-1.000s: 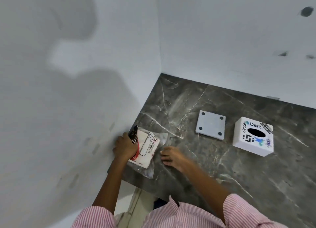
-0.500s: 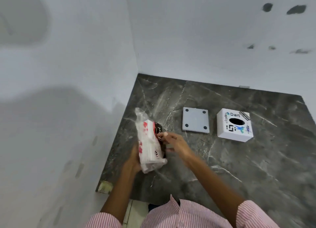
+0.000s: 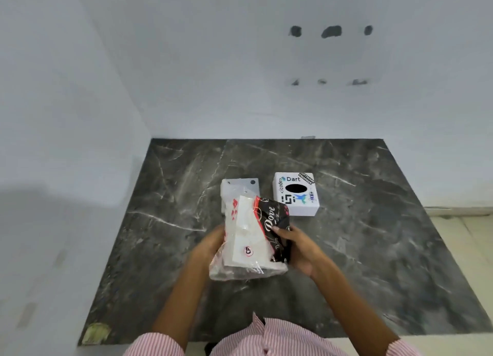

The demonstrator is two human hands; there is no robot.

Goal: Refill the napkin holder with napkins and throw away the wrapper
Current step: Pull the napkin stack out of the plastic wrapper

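Pack [image 3: 249, 238] of napkins is held at centre frame, above the dark counter [image 3: 373, 249], clamped between the left hand [image 3: 210, 245] on its clear side and the right hand [image 3: 298, 246] on its black printed side. The holder [image 3: 295, 193], a white box with an oval slot, is seen just beyond, with its grey base plate [image 3: 241, 186] partly hidden behind the pack. The pack is judged light and soft, its film wrapper slippery and crinkly; it is best gripped by the flat faces, and the loose film at the lower end pulled open.
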